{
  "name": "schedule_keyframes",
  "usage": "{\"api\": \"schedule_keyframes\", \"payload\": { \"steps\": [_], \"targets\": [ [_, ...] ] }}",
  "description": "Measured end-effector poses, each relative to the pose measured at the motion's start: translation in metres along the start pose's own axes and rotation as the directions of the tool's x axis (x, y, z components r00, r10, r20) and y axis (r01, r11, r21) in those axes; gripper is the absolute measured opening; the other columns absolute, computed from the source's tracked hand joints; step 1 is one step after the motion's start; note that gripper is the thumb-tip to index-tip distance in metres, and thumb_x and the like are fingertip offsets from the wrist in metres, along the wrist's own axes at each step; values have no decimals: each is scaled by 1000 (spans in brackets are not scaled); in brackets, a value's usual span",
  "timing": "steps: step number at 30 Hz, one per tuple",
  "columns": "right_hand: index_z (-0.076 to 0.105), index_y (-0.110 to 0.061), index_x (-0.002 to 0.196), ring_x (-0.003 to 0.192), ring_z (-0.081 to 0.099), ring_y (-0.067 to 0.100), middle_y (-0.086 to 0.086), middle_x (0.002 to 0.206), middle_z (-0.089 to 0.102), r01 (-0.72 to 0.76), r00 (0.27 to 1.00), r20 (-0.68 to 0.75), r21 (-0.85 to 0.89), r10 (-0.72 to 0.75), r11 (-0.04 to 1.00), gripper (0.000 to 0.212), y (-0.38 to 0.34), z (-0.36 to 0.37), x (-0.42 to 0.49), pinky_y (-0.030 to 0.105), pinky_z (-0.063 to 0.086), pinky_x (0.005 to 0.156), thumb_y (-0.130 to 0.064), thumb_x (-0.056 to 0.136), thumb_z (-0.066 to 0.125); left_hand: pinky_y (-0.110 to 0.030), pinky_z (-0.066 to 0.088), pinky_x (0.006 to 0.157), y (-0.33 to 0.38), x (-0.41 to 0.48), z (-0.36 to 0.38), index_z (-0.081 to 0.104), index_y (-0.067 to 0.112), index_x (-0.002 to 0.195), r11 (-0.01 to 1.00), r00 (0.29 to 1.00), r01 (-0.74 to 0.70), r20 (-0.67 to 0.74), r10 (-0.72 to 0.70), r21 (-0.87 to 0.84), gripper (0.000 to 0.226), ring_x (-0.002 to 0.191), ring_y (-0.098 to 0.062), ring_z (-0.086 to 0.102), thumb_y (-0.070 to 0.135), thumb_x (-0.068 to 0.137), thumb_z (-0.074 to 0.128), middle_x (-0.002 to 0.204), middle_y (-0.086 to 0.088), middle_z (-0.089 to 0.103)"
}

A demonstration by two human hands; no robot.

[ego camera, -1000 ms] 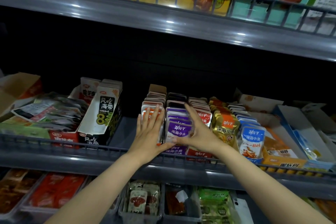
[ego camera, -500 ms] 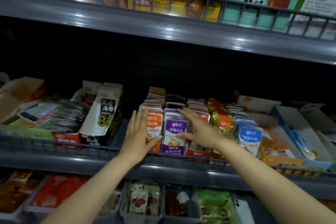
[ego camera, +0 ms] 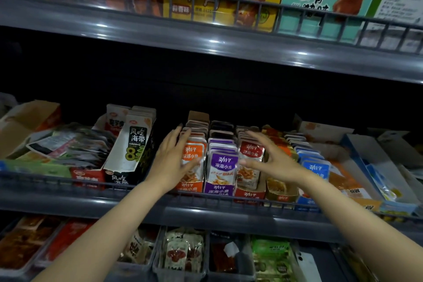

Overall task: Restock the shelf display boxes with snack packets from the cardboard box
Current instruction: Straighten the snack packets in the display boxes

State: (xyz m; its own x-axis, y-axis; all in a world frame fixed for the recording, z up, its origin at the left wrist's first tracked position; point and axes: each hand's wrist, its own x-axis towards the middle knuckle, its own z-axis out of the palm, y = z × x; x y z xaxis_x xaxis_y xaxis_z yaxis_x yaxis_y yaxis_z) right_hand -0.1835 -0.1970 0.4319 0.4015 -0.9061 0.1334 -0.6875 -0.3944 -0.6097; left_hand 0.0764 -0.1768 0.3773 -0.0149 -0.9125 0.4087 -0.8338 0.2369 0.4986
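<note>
Head view. A grey metal shelf (ego camera: 206, 212) with a wire front rail carries narrow cardboard display boxes (ego camera: 218, 190) side by side. They are filled with upright rows of orange snack packets (ego camera: 194, 152), purple snack packets (ego camera: 223, 162), red snack packets (ego camera: 250, 151) and blue snack packets (ego camera: 315, 169). The left hand (ego camera: 174, 160), fingers straight and spread, lies against the orange row. The right hand (ego camera: 274, 162), equally spread and holding nothing, is over the red row; contact cannot be told.
</note>
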Motion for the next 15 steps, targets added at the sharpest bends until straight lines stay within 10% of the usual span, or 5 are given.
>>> {"api": "schedule_keyframes", "payload": {
  "steps": [8,15],
  "targets": [
    [38,-20,141,122,41,4,-5,141,44,-36,996,-88,-136,25,990,80,25,-37,15,19,34,100,-47,75,73,-22,-18,113,85,-6,14,10,38,148,895,901,-432,98,422,116,67,136,6,-15,63,90,31,154,22,2],
    [29,-25,145,128,45,20,0,144,43,13,1000,30,-506,2,863,93,39,-15,47,32,42,101,-48,69,78,-25,-25,109,70,6,52,16,32,149,868,907,-420,159,390,266,83,143,-8,-8,63,83,54,159,7,10]
  ]
}}
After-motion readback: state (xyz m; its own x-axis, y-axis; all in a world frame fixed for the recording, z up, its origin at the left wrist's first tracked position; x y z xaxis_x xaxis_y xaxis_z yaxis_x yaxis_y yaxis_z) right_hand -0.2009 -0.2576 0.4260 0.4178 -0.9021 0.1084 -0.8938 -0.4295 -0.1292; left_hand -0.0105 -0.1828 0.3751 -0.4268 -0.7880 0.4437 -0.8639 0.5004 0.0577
